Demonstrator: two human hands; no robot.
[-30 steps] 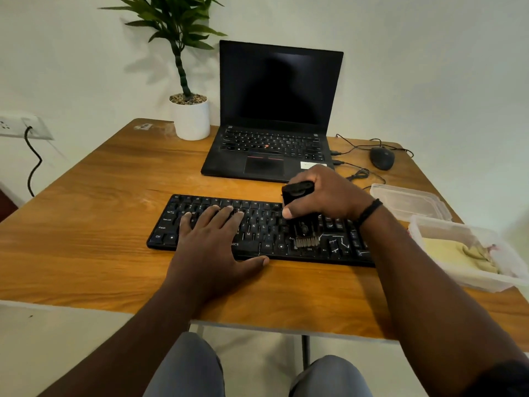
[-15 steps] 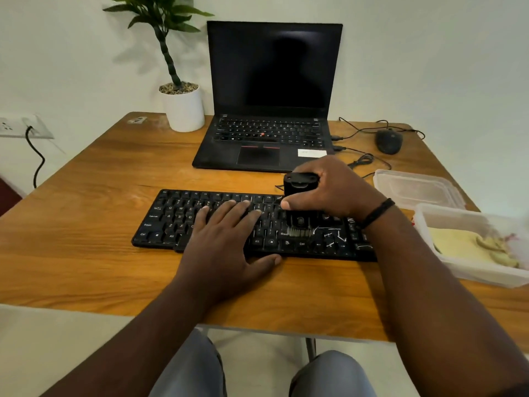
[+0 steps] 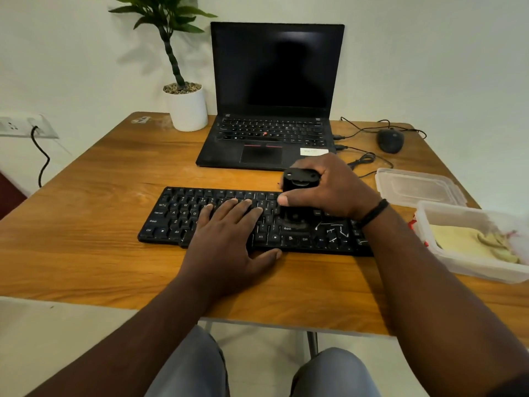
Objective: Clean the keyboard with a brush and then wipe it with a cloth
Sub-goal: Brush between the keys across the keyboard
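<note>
A black keyboard (image 3: pixel 177 213) lies across the middle of the wooden table (image 3: pixel 86 253). My left hand (image 3: pixel 229 239) rests flat on its middle keys, fingers straight. My right hand (image 3: pixel 335 190) grips a black brush (image 3: pixel 299 181) upright over the keyboard's right part, bristles down on the keys near the right shift key. Small white bits (image 3: pixel 335 229) lie scattered on the keys to the right of the brush. A yellow cloth (image 3: pixel 458 242) sits in an open clear plastic box (image 3: pixel 472 267) at the right edge.
An open black laptop (image 3: pixel 274 110) stands behind the keyboard, with a potted plant (image 3: pixel 186 104) to its left. A black mouse (image 3: pixel 390 140) and its cables lie at the back right. The box's clear lid (image 3: pixel 418 189) rests beside the box.
The brush and my right hand have moved back from the bottom key rows toward the middle rows. My left hand stays flat on the keyboard. The camera view shifted slightly.
</note>
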